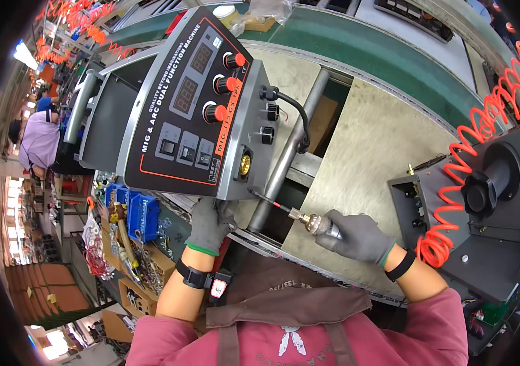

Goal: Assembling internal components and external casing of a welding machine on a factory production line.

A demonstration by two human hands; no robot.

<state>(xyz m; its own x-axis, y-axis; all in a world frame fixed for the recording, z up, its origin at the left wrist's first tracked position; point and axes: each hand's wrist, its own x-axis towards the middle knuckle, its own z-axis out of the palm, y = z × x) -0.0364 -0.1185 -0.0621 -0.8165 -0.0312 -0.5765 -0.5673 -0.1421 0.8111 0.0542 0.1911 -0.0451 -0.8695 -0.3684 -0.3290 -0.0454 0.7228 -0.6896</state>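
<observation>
A grey welding machine (196,174) with a black front panel, orange-capped knobs and rocker switches stands tilted in view at the upper left. My right hand (357,236), in a grey glove, is closed round a power screwdriver (318,224). Its long thin bit points left, and the tip meets or nearly meets the machine's lower side edge, below the brass socket (245,165). Close against the machine's near lower edge is my gloved left hand (211,224), its fingers curled together. What they grip is partly hidden.
A black cable (299,116) loops from the machine's side. Metal plates (382,140) and a roller (293,143) lie beneath and beside it. At right, an orange coiled hose (449,201) hangs over another grey housing (492,256) with a black spool. Blue bins (143,216) and loose parts are at left.
</observation>
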